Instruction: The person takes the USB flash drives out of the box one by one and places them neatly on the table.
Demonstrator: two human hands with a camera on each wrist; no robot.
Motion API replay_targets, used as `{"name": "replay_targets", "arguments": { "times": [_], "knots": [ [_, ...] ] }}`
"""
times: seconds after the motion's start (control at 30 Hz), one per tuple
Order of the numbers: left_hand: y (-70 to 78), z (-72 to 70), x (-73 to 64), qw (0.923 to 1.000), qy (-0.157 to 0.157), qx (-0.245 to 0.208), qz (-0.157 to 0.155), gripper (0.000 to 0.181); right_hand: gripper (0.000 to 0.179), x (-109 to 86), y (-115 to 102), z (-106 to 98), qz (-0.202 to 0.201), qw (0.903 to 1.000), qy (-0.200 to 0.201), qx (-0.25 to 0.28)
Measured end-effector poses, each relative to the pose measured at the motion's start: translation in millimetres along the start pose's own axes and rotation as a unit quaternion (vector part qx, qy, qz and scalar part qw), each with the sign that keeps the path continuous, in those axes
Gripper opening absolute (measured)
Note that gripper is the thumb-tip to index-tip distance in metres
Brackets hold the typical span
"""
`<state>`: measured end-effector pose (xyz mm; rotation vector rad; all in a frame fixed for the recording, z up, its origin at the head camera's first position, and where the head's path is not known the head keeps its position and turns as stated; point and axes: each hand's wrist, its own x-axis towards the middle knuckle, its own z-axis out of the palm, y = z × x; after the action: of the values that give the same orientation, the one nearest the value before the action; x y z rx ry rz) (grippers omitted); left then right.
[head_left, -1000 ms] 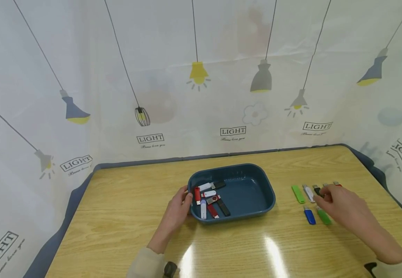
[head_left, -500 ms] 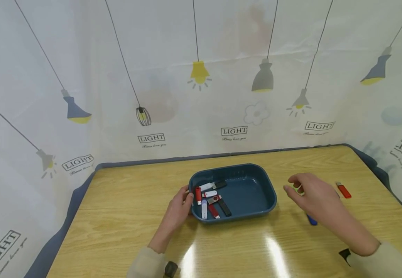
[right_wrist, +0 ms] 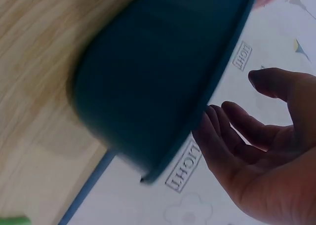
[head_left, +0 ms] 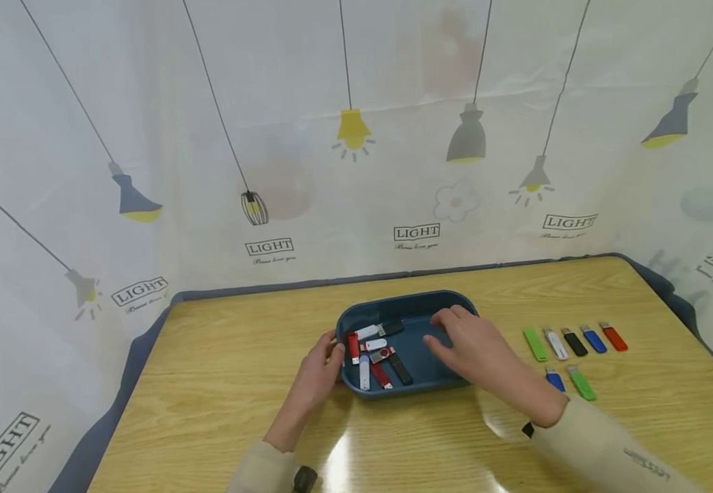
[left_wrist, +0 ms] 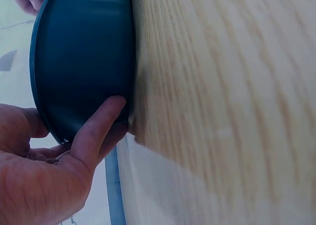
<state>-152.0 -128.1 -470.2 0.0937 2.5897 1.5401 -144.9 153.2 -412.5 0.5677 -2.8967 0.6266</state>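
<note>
A dark blue plastic tray (head_left: 421, 392) stands on the table with several USB flash drives bunched in its left half. Among them are a red flash drive (head_left: 354, 348), a white one and a black flash drive (head_left: 400, 369). My left hand (head_left: 315, 373) holds the tray's left end, thumb at the rim, and in the left wrist view its fingers (left_wrist: 101, 126) lie against the outer wall. Over the right half of the tray is my right hand (head_left: 476, 346), thumb and fingers apart, nothing between them. The right wrist view shows this hand (right_wrist: 269, 151) beside the rim.
Right of the tray, flash drives lie in two rows. The back row runs from a green flash drive (head_left: 535, 344) to a red flash drive (head_left: 614, 337). In front are a blue flash drive (head_left: 555, 380) and a green one (head_left: 581, 383). A printed curtain (head_left: 332, 260) borders the table.
My right hand has moved left from the rows of flash drives to above the tray, bringing those rows into sight. The left hand has stayed at the tray's end.
</note>
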Motion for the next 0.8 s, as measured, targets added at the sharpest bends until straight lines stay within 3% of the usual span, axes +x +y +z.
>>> {"name": "replay_targets", "arguments": {
  "times": [0.3, 0.8],
  "knots": [
    [1.2, 0.5, 0.6, 1.0000, 0.001, 0.000, -0.008, 0.044, 0.037, 19.2, -19, 29, 0.001, 0.9988, -0.049, -0.009],
    [-0.2, 0.7, 0.2, 1.0000, 0.005, 0.004, -0.001, 0.043, 0.053, 39.1, -33, 51, 0.075, 0.9862, -0.147, 0.011]
  ]
}}
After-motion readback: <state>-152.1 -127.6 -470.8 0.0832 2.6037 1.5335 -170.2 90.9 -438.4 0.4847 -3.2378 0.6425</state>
